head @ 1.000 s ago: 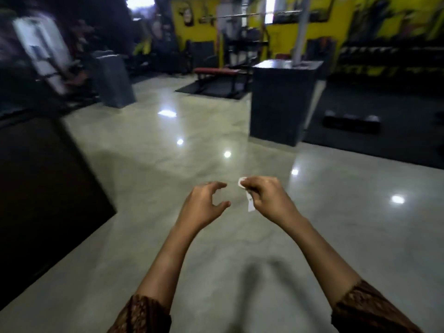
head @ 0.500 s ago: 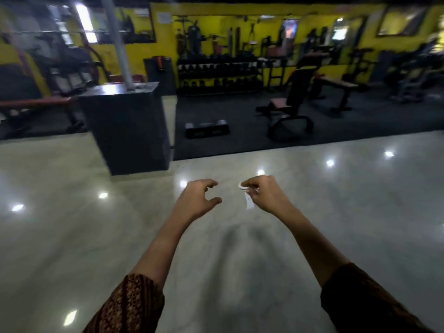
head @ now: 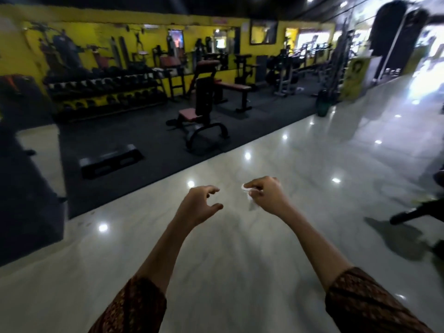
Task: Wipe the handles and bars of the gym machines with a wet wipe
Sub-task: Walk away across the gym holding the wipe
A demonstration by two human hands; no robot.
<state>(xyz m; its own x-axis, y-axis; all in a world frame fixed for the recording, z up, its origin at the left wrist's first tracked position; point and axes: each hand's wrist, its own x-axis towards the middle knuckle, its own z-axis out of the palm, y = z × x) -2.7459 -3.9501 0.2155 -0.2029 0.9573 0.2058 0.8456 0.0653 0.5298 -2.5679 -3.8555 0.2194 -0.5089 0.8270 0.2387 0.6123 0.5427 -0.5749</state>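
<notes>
**Hands.** The right hand (head: 266, 195) has fingers and thumb curled, pinching a small crumpled white wet wipe (head: 247, 187) at the fingertips. A thin tail of the wipe hangs below the knuckles. The wipe is in the air above the floor and touches no machine. The left hand (head: 199, 205) is level with the right and just beside it, not touching it. Its fingers are loosely curled with thumb and forefinger apart, and it holds nothing. Both forearms extend forward from brown patterned sleeves (head: 134, 306).

**Floor.** A glossy pale stone floor (head: 216, 265) fills the lower part of the view and runs off to the upper right as a broad lane. Its far edge meets a black rubber mat (head: 153, 138) along a straight diagonal line.

**On the mat.**
- A black step platform (head: 110, 159) lies near the mat edge, at left.
- A black-framed adjustable bench with a red seat pad (head: 201, 111) stands to its right, curved feet near the mat edge.
- A red-topped flat bench (head: 233, 87) stands beyond it.
- A black dumbbell rack (head: 103, 92) lines the yellow rear wall (head: 24, 49).

**Side limits.** A dark block (head: 24, 200) closes the left edge of the view. A dark machine base (head: 418, 212) reaches onto the pale floor from the right edge. The pale floor ahead of the hands lies between these two.
</notes>
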